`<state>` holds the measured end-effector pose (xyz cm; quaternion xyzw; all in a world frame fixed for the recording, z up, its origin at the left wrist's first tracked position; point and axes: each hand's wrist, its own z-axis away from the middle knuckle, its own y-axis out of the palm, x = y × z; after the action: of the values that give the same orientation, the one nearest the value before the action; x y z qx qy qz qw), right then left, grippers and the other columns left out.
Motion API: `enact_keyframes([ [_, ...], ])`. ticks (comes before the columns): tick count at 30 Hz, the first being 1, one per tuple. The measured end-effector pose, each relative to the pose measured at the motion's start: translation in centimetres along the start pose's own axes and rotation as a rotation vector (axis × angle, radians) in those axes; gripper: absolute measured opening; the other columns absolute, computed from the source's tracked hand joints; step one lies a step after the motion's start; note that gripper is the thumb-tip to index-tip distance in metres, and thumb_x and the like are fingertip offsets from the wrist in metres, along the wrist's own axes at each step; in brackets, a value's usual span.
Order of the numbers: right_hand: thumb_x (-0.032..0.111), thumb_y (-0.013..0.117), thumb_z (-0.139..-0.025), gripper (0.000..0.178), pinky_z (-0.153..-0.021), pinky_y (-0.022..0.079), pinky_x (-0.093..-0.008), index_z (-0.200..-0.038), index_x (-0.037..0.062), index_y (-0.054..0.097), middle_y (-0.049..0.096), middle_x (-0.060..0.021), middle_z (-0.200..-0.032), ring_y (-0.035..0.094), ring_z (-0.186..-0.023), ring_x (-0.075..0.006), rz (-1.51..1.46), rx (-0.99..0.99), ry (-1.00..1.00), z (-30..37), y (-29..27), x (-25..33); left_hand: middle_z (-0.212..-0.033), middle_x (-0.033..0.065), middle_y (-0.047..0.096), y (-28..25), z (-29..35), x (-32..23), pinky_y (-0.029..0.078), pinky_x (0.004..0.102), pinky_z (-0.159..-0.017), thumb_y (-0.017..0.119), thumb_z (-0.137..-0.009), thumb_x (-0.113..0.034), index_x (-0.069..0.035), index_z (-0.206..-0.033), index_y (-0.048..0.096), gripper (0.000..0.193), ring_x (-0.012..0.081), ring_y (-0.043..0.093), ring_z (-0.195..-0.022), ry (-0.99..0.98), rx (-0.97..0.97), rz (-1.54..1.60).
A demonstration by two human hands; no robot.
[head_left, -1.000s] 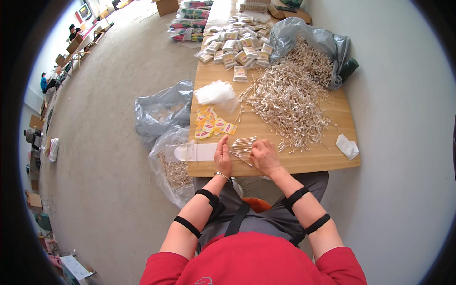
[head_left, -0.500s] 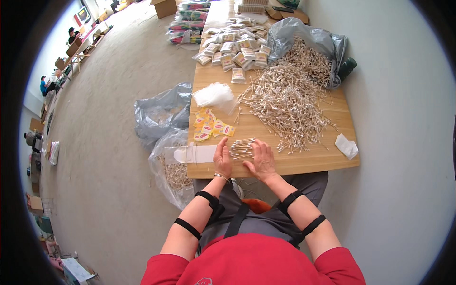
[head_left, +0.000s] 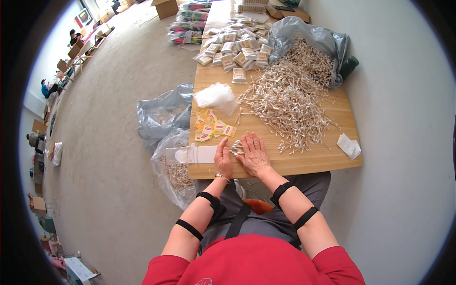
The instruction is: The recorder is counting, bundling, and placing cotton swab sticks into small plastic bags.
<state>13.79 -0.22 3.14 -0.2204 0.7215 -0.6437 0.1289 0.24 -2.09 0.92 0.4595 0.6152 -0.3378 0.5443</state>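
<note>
Wooden table [head_left: 304, 163] supports the work at its near edge. Left hand [head_left: 223, 159] stands on its side, fingers extended; right hand [head_left: 255, 154] lies flat, unclenched, partly covering the cotton swabs [head_left: 237, 147] between both hands (palm pressure cannot be determined). Uneven pressure could skew the swabs or roll them off the near edge; wide sweeps could disturb the loose heap [head_left: 285, 104] beyond.

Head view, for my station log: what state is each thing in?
Swab row: roughly aligned, partly covered
Left hand: open, on edge
Right hand: open, palm down
Swab heap: loose, jumbled
Right-side grey bag: open, holding swabs
Packets: filled, mostly piled
Yellow cards: loose, overlapping
Clear pouches: loosely stacked
White tissue: creased
</note>
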Motion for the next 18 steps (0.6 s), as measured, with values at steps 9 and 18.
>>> enact_keyframes([
  [9, 0.058, 0.047, -0.082, 0.088, -0.113, 0.005, -0.0453, -0.141, -0.0021, 0.02, 0.013, -0.0213, -0.148, 0.008, -0.139, -0.0333, -0.05, 0.13, -0.014, 0.6, -0.8, 1.3, -0.121, 0.012, 0.055, -0.3, 0.1, 0.7, 0.034, 0.0299, -0.1, 0.039, -0.096, -0.018, 0.002, -0.122, 0.051, 0.035, 0.019, 0.049, -0.114, -0.068, -0.037, 0.008],
  [18, 0.056, 0.048, -0.083, 0.086, -0.113, 0.003, -0.0449, -0.141, -0.0013, 0.02, 0.015, -0.0178, -0.149, 0.007, -0.139, -0.0321, 0.048, -0.009, -0.059, 0.9, -0.8, 0.4, -0.119, 0.0112, 0.056, -0.1, 0.0, 0.5, 0.035, 0.0299, -0.099, 0.039, -0.097, -0.018, 0.002, -0.121, 0.052, 0.034, 0.0181, 0.049, -0.112, -0.124, -0.105, 0.167],
])
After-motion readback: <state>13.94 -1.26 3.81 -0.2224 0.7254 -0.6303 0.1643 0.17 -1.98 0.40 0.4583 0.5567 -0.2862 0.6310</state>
